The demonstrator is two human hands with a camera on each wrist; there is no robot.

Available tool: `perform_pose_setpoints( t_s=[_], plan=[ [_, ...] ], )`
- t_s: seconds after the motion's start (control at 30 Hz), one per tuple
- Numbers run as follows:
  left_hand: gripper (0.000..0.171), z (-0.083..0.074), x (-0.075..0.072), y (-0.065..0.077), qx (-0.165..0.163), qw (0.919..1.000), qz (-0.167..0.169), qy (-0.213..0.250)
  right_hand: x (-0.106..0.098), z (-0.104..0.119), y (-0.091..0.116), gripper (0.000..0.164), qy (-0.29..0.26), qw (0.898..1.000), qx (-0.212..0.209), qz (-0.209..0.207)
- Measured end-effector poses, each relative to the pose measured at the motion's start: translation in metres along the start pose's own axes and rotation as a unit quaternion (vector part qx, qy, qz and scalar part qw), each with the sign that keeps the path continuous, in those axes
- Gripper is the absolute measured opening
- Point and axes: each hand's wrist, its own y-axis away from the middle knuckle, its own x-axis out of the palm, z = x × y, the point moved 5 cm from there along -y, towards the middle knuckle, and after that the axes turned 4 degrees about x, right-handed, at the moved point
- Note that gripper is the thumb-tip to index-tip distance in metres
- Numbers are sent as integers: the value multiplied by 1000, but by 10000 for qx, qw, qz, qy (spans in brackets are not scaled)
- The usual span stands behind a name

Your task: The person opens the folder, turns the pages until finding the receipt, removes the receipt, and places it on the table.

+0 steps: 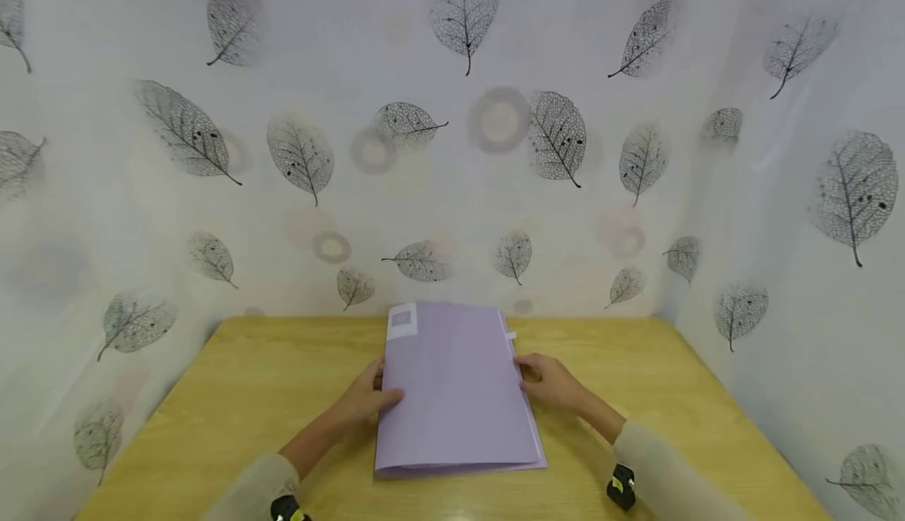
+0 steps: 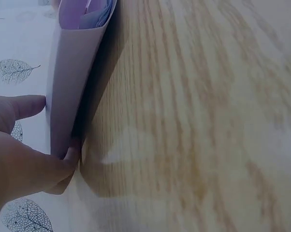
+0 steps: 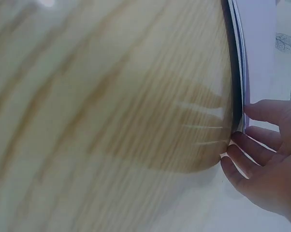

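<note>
A light purple file folder [image 1: 452, 387] lies closed on the wooden table, its spine to the left and its opening edge to the right. A white label [image 1: 402, 321] shows at its upper left corner. My left hand [image 1: 364, 397] grips the spine side, thumb on the cover and fingers tucked underneath in the left wrist view [image 2: 29, 159]. On the opposite side, my right hand [image 1: 555, 379] holds the loose edge between thumb and fingers. Close up in the right wrist view, the fingertips [image 3: 237, 137] meet the lower edge of the folder [image 3: 259, 48].
The yellowish wooden table [image 1: 283, 372] spreads out on both sides of the folder. Behind it and at its sides hangs a pale curtain [image 1: 452, 207] printed with dark leaves. A small white tab [image 1: 511, 335] sticks out of the folder's right edge.
</note>
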Motion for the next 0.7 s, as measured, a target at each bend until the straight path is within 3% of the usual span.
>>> perform_pose_setpoints(
  t_s=[0.17, 0.33, 0.57, 0.7],
  plan=[
    [86, -8, 0, 0, 105, 9996, 137, -213, -6, 4, -3, 40, 519, 9977, -431, 85],
    [85, -15, 3, 6, 349, 9918, 99, -1223, -6, 5, -2, 41, 809, 9945, -437, 498],
    [80, -30, 29, 23, 1315, 9579, 458, -2510, -1, -1, 9, 48, 1369, 9867, -427, 767],
    [78, -37, 48, 31, 1890, 9279, 822, -3107, 1, -3, 16, 53, 1643, 9816, -352, 909]
  ],
)
